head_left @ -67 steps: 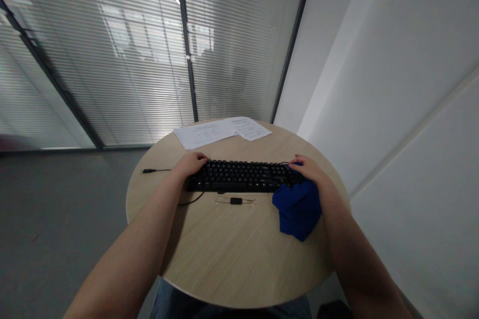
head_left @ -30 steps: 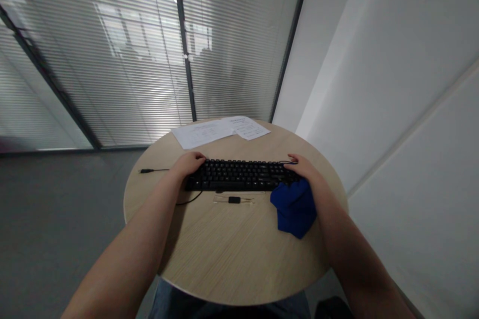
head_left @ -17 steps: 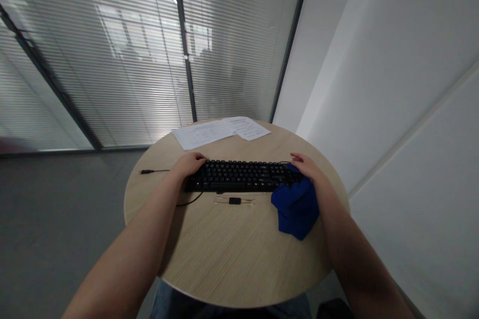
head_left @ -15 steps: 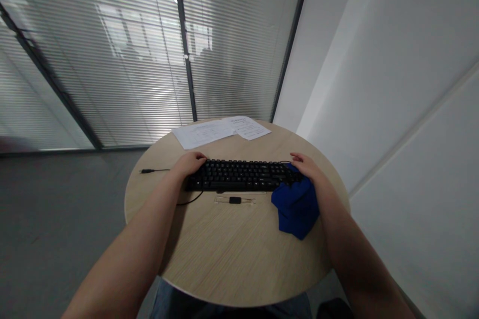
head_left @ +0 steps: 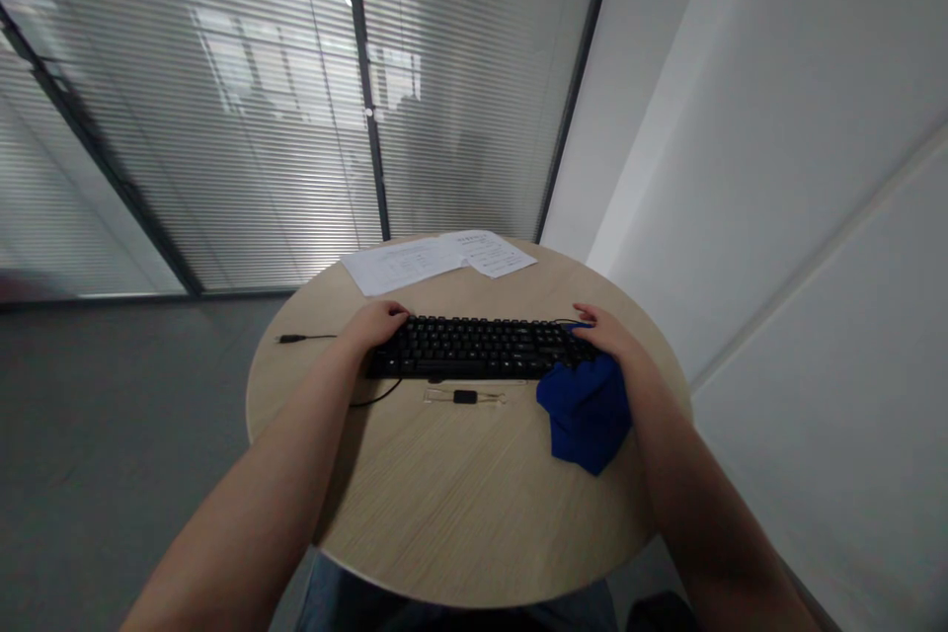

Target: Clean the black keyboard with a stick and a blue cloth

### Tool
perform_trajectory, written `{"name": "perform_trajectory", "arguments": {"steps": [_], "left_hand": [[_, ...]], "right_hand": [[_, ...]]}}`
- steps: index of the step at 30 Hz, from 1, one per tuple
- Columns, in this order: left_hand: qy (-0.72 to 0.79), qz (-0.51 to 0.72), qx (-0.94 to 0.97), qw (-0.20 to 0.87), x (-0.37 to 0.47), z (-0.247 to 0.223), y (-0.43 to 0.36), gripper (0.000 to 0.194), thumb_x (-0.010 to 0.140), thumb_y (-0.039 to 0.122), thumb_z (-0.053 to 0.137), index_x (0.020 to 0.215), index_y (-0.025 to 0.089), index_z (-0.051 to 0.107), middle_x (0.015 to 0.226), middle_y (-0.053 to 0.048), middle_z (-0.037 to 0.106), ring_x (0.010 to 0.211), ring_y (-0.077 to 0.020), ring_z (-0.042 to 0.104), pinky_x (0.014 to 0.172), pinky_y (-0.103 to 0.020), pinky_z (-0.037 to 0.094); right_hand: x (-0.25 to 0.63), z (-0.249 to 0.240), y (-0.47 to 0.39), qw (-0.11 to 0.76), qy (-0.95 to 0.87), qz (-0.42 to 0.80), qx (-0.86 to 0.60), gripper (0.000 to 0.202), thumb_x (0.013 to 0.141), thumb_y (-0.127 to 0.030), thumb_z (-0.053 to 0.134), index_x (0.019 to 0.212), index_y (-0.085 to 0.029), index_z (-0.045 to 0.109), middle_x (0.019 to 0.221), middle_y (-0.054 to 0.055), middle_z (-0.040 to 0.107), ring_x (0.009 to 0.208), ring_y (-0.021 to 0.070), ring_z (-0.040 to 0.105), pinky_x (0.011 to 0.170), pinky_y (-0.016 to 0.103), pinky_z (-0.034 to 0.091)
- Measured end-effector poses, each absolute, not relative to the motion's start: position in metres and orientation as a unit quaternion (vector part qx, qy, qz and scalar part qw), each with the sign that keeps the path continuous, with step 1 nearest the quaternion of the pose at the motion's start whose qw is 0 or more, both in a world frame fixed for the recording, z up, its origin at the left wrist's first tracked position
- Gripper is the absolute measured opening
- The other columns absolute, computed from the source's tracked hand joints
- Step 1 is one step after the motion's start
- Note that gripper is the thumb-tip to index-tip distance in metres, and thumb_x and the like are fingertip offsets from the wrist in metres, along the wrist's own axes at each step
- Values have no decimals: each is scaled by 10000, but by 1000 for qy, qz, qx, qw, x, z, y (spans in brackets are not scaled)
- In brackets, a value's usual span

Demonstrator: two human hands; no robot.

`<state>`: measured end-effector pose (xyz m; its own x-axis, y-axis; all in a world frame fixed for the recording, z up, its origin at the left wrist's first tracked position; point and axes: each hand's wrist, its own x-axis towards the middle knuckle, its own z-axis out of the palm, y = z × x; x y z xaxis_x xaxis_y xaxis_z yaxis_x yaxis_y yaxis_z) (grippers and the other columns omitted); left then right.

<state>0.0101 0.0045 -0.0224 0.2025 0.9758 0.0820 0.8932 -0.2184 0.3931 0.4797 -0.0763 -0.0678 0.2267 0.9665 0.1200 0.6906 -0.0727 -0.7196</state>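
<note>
Plain blue cloth (head_left: 585, 415), black keyboard (head_left: 474, 350)

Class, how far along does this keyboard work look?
Done: the keyboard lies keys up, the left hand gripping its left end. In hand: the right hand is at the right end, with the blue cloth. Left: the cloth is not set aside; how much of the keyboard remains to be worked, I can't tell.
</note>
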Motion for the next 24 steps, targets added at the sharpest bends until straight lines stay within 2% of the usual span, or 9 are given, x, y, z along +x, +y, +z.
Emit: {"name": "perform_trajectory", "arguments": {"steps": [9, 13, 16, 21, 24], "left_hand": [[609, 158, 765, 136, 10, -22, 4, 347, 859, 349, 506, 1013, 218, 787, 1040, -52, 788, 982, -226, 706, 850, -259, 514], [609, 165, 762, 144, 10, -24, 6, 343, 855, 345, 514, 1017, 215, 787, 1034, -59, 788, 980, -231, 704, 862, -275, 511], [609, 164, 762, 144, 9, -24, 6, 354, 862, 348, 509, 1037, 206, 783, 1039, -70, 786, 975, -233, 706, 850, -279, 513], [608, 163, 764, 139, 9, -23, 5, 355, 857, 348, 510, 1032, 212, 788, 1033, -54, 789, 969, -218, 711, 835, -247, 513], [605, 170, 764, 144, 9, -24, 6, 345, 850, 336, 522, 1027, 208, 789, 1041, -61, 788, 979, -226, 708, 853, -259, 511]], "right_hand": [[479, -67, -78, 355, -582, 200, -704, 676, 717, -233, 740, 1373, -175, 590, 1286, 159, 666, 1137, 263, 662, 987, 386, 509], [478, -61, -79, 318, -587, 192, -719, 309, 736, -264, 721, 1031, -177, 753, 991, 93, 760, 924, 241, 704, 870, 356, 537], [475, -58, -80, 297, -582, 182, -735, 159, 744, -296, 702, 849, -189, 753, 811, 54, 750, 771, 214, 687, 741, 315, 528], [475, -58, -85, 332, -574, 230, -712, 246, 758, -391, 667, 862, -184, 750, 765, 40, 737, 726, 201, 665, 640, 280, 491], [476, -58, -86, 332, -585, 261, -692, 278, 769, -420, 650, 869, -181, 751, 762, 35, 735, 716, 194, 661, 635, 272, 489]]}}
